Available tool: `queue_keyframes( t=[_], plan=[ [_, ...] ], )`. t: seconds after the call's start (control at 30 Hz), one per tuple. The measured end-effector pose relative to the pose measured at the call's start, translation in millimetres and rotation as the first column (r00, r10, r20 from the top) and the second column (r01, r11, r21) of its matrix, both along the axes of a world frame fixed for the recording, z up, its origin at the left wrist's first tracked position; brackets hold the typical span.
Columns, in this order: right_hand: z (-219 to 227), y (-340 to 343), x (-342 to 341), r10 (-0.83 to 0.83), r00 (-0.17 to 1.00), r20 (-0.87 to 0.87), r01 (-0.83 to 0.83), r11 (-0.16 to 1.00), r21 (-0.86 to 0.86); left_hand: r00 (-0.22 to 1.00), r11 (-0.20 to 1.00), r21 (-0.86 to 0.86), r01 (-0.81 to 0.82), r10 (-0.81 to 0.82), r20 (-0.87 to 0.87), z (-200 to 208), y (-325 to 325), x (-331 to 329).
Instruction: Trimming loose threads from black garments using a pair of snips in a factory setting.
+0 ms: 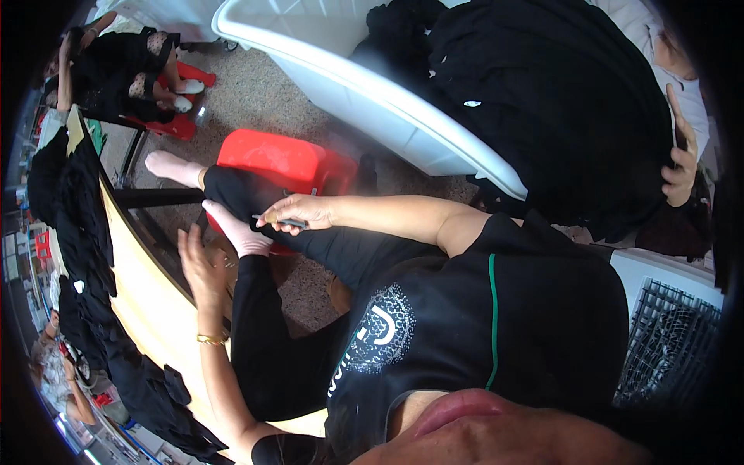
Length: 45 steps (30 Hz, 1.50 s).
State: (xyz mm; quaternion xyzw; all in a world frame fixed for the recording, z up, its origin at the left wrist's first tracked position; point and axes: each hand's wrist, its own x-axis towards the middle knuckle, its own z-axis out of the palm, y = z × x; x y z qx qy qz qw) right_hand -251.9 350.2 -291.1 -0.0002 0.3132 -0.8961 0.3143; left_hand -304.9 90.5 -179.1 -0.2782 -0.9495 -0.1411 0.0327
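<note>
My right hand (298,211) is closed around a small grey metal tool (293,223) that looks like thread snips; its tip points left, above my dark trouser leg. Fingers partly hide the tool. Beside the pale wooden table's edge, my left hand (203,271) is raised with its fingers apart and nothing in it. A gold bracelet (211,339) circles that wrist. Close to both hands are my feet in pink socks (239,231). On the table (139,283) lies a long row of black garments (85,232).
A red plastic stool (267,155) stands beyond my legs. To the right, a large white bin (372,108) holds heaped black cloth (542,116), with another person's hand (682,167) at its edge. A seated person (116,70) is at far left. A wire-grid rack (666,341) stands at lower right.
</note>
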Motion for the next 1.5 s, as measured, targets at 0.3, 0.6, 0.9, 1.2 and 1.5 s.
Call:
queue_keyframes(
  t=[0.3, 0.6, 0.9, 1.2, 1.5],
  plan=[
    [-8.2, -5.1, 4.0, -0.068, 0.997, -0.038, 0.068, 0.998, 0.011, 0.936, 0.979, -0.191, 0.074, -0.002, 0.351, -25.4, -3.1, 17.4],
    [-6.8, -10.5, 5.7, -0.081, 0.972, -0.220, 0.124, 0.975, 0.186, 0.915, 0.973, -0.164, 0.165, -0.089, 0.394, -18.8, 13.2, 21.8],
    [-11.2, -16.6, 6.7, -0.019, 0.940, -0.341, 0.121, 0.951, 0.283, 0.887, 0.971, -0.210, 0.118, -0.008, 0.461, -17.9, 15.1, 27.0],
    [-11.8, -16.4, 3.0, -0.031, 0.957, -0.288, 0.102, 0.967, 0.234, 0.894, 0.946, -0.300, 0.125, 0.023, 0.448, -31.8, 5.1, 24.0],
    [72.0, -17.2, -185.0, -0.220, 0.354, -0.909, 0.787, 0.595, 0.162, 0.905, 0.909, -0.415, 0.049, 0.136, 0.404, -46.8, -20.6, 7.9]
  ],
)
